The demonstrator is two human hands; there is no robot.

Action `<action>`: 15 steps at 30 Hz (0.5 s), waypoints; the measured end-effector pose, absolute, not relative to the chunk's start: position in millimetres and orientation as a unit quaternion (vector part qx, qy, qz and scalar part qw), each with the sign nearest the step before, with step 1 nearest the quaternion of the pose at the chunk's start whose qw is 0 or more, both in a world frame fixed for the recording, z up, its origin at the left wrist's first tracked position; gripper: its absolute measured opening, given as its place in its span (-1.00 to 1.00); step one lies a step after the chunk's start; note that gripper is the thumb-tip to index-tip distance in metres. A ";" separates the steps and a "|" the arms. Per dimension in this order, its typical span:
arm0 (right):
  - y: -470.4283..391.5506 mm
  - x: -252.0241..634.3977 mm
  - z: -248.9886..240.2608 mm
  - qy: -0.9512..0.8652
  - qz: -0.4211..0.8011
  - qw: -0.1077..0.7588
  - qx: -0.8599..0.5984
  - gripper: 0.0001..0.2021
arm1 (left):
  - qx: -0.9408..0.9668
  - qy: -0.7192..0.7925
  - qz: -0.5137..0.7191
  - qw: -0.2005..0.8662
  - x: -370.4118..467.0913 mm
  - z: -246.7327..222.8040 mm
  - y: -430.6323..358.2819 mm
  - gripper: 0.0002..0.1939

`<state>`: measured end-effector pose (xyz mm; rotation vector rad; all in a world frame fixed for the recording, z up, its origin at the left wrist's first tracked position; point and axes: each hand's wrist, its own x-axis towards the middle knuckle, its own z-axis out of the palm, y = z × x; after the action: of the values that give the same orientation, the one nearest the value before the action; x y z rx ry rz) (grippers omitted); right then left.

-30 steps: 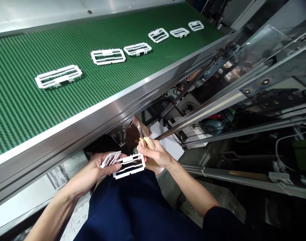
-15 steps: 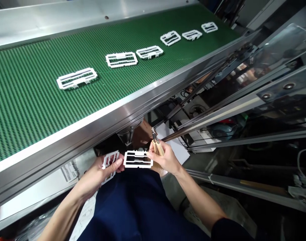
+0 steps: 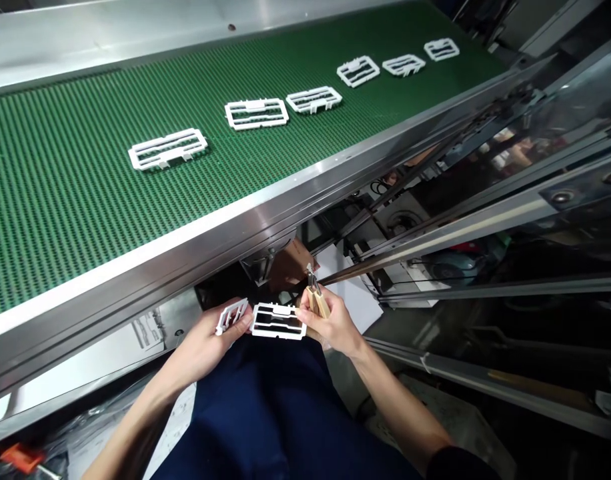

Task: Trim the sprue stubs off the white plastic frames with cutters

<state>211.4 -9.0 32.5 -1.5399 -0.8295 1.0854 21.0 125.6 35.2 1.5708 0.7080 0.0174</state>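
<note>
My left hand point(image 3: 213, 343) is closed on a white plastic frame point(image 3: 232, 316), which is tilted and seen partly edge-on. Its fingertips come close to the left end of a second white frame point(image 3: 278, 329); whether they touch it I cannot tell. That second frame lies nearly flat to view, its right end pinched by my right hand point(image 3: 336, 327). Nippers with pale yellow handles point(image 3: 319, 304) are also in my right hand, jaws pointing up and away from me. Both hands are in front of my dark blue clothing, below the conveyor's near edge.
Several similar white frames, one nearest at the left point(image 3: 168, 149), lie spaced along the green conveyor belt point(image 3: 75, 200). A metal rail point(image 3: 225, 233) edges the belt. Below are a brown box point(image 3: 291, 265) and an orange-handled tool point(image 3: 23, 457). Metal bars run at the right.
My left hand has turned, so its frame is tilted more and no longer hangs below the hand. The belt and its frames sit slightly further right in view. Both hands keep their holds.
</note>
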 end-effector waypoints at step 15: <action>-33.4 171.5 -8.8 -0.282 0.564 0.501 -0.593 -0.75 | 0.767 0.161 0.047 0.619 21.7 50.7 120.9 -0.84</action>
<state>171.5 -33.4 -8.8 -1.4331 -0.6817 1.3621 21.7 120.9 50.7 1.7646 0.3694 0.1080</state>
